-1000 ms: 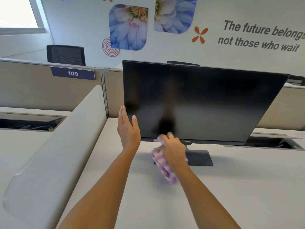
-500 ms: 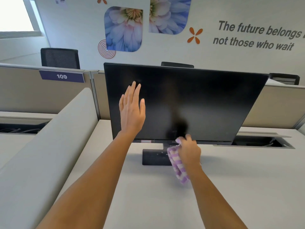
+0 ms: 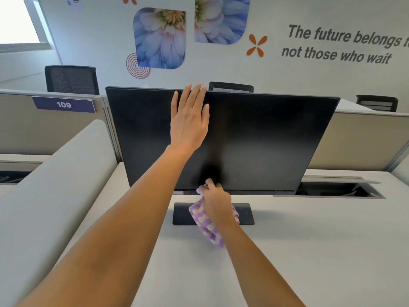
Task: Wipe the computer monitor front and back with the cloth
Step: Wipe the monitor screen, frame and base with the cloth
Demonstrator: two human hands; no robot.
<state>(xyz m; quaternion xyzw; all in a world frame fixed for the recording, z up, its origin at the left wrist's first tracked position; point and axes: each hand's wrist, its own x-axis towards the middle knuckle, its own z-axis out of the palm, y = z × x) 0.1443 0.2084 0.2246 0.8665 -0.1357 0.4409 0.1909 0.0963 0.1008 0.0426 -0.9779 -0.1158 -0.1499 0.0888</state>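
From my feed, the left hand is spread flat in front of the upper part of the monitor. Its fingers are straight and close together, and the tips reach just over the top edge. I cannot tell whether the palm actually presses on the glass. The right hand sits at the bottom edge of the screen, near the middle, with its fingers curled tight round the cloth. The cloth is checked in purple and a pale shade. It is bunched in that grip, and the loose end hangs down below the wrist in front of the stand base.

The monitor stands upright on the pale bench, its dark screen facing me and switched off, the flat black base resting on the surface beneath it. A small reddish label on the lower bezel, left of the right hand, is too small for me to read.

A purple plate on the partition to the left reads "109" in white. Grey lettering on the wall behind reads "The future belongs" and, below, "not those who wait"; the first line runs off the frame. Blue flower pictures hang left of it, and a black chair stands beyond the partition.
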